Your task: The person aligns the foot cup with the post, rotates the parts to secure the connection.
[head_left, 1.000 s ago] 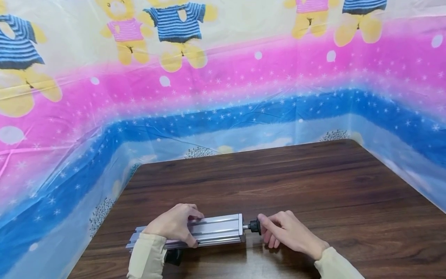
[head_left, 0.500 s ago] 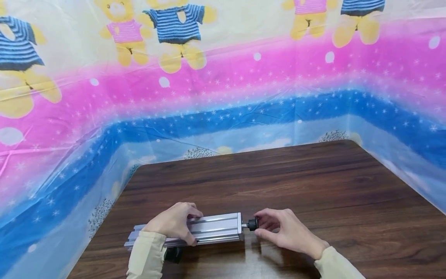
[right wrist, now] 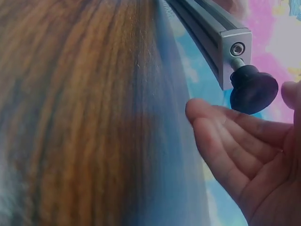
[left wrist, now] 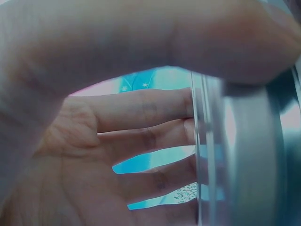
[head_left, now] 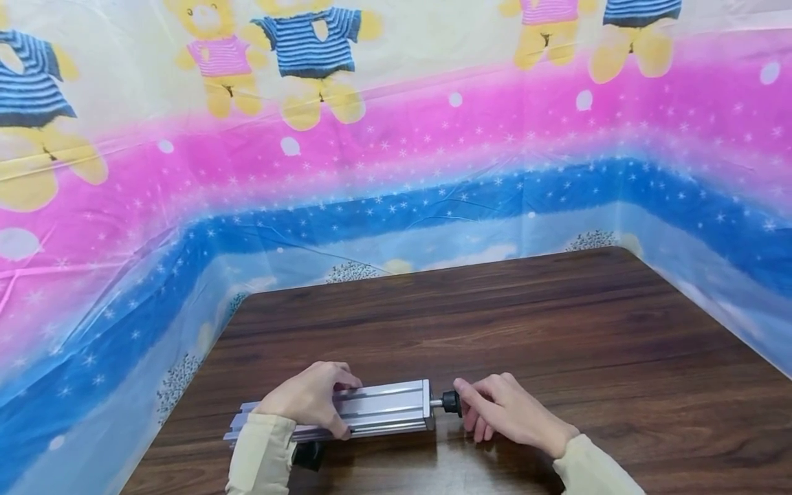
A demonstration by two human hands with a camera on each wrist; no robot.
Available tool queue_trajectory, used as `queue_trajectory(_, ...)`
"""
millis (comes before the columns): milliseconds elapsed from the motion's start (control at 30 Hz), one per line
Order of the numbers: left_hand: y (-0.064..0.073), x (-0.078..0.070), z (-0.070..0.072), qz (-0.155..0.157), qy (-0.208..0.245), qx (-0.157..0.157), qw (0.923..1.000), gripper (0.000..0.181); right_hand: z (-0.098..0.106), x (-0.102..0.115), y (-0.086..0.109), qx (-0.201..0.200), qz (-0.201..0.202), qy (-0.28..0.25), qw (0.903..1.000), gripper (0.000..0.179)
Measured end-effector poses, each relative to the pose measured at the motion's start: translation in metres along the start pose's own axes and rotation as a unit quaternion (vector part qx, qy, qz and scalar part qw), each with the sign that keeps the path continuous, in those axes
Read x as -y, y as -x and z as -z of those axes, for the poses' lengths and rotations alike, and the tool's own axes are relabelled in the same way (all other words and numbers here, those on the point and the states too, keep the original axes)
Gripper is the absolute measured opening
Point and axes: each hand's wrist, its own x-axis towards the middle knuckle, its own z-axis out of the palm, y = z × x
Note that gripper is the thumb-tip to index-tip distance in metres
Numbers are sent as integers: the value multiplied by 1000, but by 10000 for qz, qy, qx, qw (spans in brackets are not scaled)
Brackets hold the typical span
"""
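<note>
A silver aluminium profile (head_left: 390,402) with long grooves lies crosswise near the front of the table. My left hand (head_left: 306,393) grips it from above, thumb on the near side and fingers over the far side. In the left wrist view the fingers meet the edge of the profile (left wrist: 251,155). A threaded stem with a black levelling foot (right wrist: 255,92) sticks out of the profile's right end cap, beside a screw. My right hand (head_left: 516,416) is at this foot, thumb by its upper edge and fingers below. The right wrist view shows a small gap between thumb and foot.
Under the left sleeve, a black part (head_left: 307,455) shows below the profile. The dark wooden table (head_left: 526,309) stretches back to a curtain (head_left: 396,172) printed with bears, which hangs around its far and side edges.
My right hand turned at the foot: half a second ago the index finger was on top and the thumb below, now the thumb is up again. The left hand keeps its hold.
</note>
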Motion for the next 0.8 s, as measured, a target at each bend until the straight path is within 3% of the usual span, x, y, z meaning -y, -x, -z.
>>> queue_trajectory(67, 0, 0, 0, -9, -6, -5, 10000, 62, 0, 0, 1, -143, 125, 159, 9997, 44)
queue_trajectory(167, 0, 1, 0, -17, 5, -17, 10000, 61, 0, -3, 4, -464, 665, 473, 9956, 29)
queue_trajectory(300, 0, 2, 0, 53, 61, 32, 10000, 63, -3, -7, 4, -745, 1510, 656, 9835, 54)
queue_trajectory(433, 1, 3, 0, 58, 60, 70, 9999, 64, -4, -9, 3, -823, 1850, 622, 9773, 51)
queue_trajectory(567, 1, 5, 0, -61, 73, 74, 9999, 63, -3, -8, 2, -649, 1660, 433, 9830, 37)
queue_trajectory(800, 2, 6, -1, -244, 24, -25, 9997, 60, -2, -4, 3, -285, 834, 276, 9957, 28)
